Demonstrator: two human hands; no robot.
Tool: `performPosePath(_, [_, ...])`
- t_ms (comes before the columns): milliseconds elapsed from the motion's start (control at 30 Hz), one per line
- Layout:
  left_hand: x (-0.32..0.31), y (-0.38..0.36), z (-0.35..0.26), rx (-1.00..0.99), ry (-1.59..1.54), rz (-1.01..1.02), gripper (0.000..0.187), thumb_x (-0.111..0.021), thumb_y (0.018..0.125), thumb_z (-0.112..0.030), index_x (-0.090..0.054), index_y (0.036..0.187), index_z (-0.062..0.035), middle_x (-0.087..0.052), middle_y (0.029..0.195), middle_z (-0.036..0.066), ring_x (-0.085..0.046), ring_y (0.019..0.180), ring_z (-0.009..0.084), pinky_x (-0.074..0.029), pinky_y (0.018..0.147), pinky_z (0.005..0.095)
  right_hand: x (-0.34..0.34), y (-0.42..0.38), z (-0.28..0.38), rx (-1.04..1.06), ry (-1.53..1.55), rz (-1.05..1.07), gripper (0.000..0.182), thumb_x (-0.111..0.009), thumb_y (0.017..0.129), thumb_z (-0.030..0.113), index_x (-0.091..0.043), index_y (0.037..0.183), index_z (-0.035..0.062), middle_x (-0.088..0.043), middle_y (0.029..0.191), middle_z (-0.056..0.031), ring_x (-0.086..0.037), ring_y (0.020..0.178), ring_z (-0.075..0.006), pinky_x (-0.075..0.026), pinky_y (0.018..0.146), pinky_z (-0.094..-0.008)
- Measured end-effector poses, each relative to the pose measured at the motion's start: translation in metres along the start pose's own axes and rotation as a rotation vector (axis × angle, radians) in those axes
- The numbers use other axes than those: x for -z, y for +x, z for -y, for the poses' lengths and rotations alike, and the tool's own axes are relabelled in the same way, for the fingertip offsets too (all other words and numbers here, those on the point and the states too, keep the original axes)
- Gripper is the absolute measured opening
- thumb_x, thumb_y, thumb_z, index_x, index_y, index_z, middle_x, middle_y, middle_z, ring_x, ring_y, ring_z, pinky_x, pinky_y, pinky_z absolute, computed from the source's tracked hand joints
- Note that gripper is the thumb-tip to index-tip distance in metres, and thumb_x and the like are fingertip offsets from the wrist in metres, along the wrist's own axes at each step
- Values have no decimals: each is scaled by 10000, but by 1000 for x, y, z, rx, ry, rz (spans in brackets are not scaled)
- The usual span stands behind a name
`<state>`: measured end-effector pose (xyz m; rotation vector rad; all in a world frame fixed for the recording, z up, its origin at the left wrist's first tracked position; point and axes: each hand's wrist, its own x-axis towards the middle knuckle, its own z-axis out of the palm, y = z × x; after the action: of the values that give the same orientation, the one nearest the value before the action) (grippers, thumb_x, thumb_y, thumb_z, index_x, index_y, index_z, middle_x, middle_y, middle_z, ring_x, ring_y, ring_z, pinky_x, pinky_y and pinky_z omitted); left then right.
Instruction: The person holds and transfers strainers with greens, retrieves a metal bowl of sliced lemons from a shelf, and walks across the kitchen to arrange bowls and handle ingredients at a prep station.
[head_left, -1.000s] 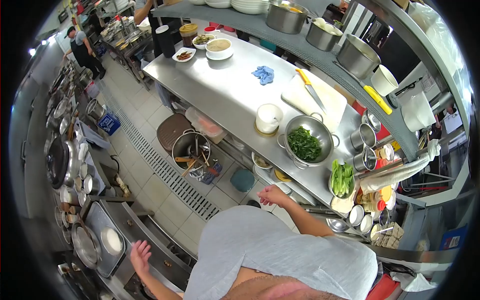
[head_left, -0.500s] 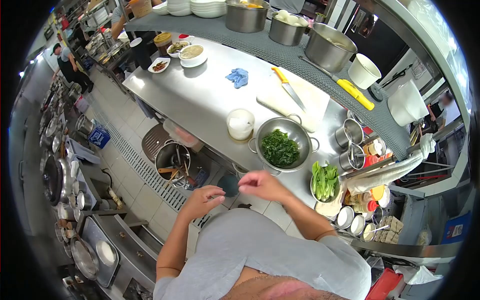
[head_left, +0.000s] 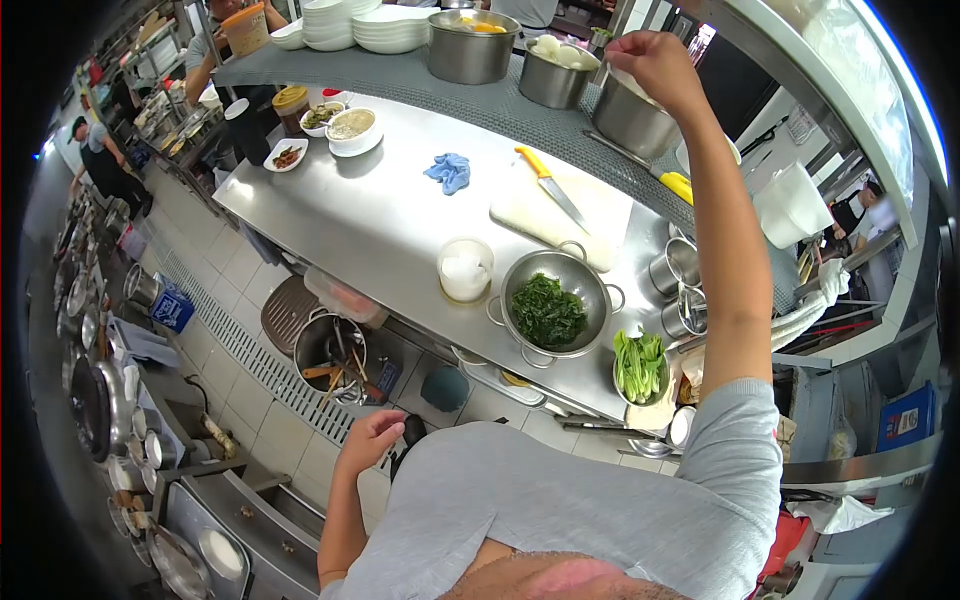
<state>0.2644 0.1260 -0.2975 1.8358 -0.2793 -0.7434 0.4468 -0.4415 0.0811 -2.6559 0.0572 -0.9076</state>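
My right hand [head_left: 658,68] is stretched out over a large steel pot [head_left: 632,122] on the raised shelf. Its fingers are bent and loosely apart at the pot's far left rim; I see nothing held. The pot's contents are mostly hidden by the hand. My left hand [head_left: 374,438] hangs low by my waist, fingers half curled and apart, holding nothing. On the steel table, dark green cooked leaves [head_left: 548,308] lie in a colander [head_left: 597,325]. A white tub [head_left: 465,268] stands left of it, and a bowl of leafy greens [head_left: 640,365] at its lower right.
A yellow-handled knife [head_left: 552,188] lies on a white cutting board [head_left: 510,205], near a blue cloth [head_left: 449,173]. Pots and stacked white dishes [head_left: 392,28] line the shelf [head_left: 330,70]. A bin of utensils [head_left: 330,355] stands below the table. Co-workers are in the background.
My right hand has risen from in front of my chest to the pot on the shelf. My left hand has dropped lower and slightly left. The view has shifted a little.
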Motion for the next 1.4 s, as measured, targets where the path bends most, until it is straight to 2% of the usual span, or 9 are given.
performPosePath(367, [76, 8, 28, 33, -93, -28, 391, -702, 970, -249, -670, 1258, 13, -735, 1120, 93, -675, 1020, 147, -534, 907, 309, -43, 78, -15, -18, -492, 294, 324, -834, 635, 283, -805, 891, 87, -756, 866, -128, -731, 853, -294, -571, 795, -381])
performPosePath(600, [91, 11, 27, 45, -206, -19, 403, -687, 987, -226, -628, 1305, 13, -728, 1137, 93, -672, 1008, 147, -534, 898, 301, -48, 72, -10, -118, -153, 324, 332, -841, 642, 264, -803, 901, 60, -764, 860, -134, -733, 814, -260, -572, 779, -363])
performPosePath(767, [95, 14, 25, 62, -228, -12, 412, -694, 985, -217, -617, 1313, 19, -723, 1128, 92, -668, 1003, 139, -536, 891, 296, -46, 49, 1, -81, -80, 5, 372, -845, 742, 349, -784, 919, 27, -743, 799, -116, -708, 738, -197, -559, 727, -328])
performPosePath(967, [86, 19, 21, 53, -224, 44, 409, -691, 986, -204, -613, 1323, 14, -723, 1102, 82, -665, 992, 129, -533, 888, 288, -20, -115, 112, -11, 506, 73, 206, -786, 893, 227, -748, 944, 31, -723, 831, -15, -640, 748, -72, -520, 669, -251])
performPosePath(1100, [79, 23, 8, 38, -226, 140, 426, -684, 988, -197, -597, 1351, 10, -721, 1073, 67, -659, 966, 116, -526, 889, 285, -51, -277, 146, -18, 789, 766, 214, -825, 869, 226, -762, 983, 56, -748, 909, -32, -666, 810, -85, -534, 728, -271])
performPosePath(1167, [81, 30, 2, 1, -205, 175, 443, -675, 992, -190, -577, 1378, 4, -713, 1060, 59, -651, 967, 110, -519, 886, 281, -121, -393, 128, -708, 1007, 959, 262, -733, 957, 292, -747, 1035, 43, -753, 913, -47, -667, 833, -116, -533, 773, -293])
performPosePath(1267, [83, 42, -20, -38, -261, 229, 463, -660, 998, -181, -551, 1414, -10, -702, 1049, 48, -636, 974, 104, -507, 882, 274, -194, -600, 89, -466, 332, 953, 532, -611, 976, 541, -737, 1042, 29, -751, 891, -92, -668, 796, -180, -530, 776, -327])
performPosePath(1367, [81, 62, -43, -81, -252, 321, 480, -647, 1003, -176, -527, 1441, -21, -696, 1053, 43, -624, 989, 103, -498, 890, 272, -138, -547, 97, -1155, 830, 1030, 549, -621, 952, 546, -733, 1078, 23, -746, 903, -99, -679, 790, -205, -532, 760, -343])
performPosePath(1400, [80, 69, -50, -92, -231, 364, 486, -643, 1005, -175, -519, 1449, -24, -694, 1057, 43, -621, 994, 103, -495, 894, 272, -109, -507, 115, -943, 716, 1091, 552, -642, 940, 530, -731, 1096, 9, -727, 861, -96, -676, 782, -200, -530, 740, -342])
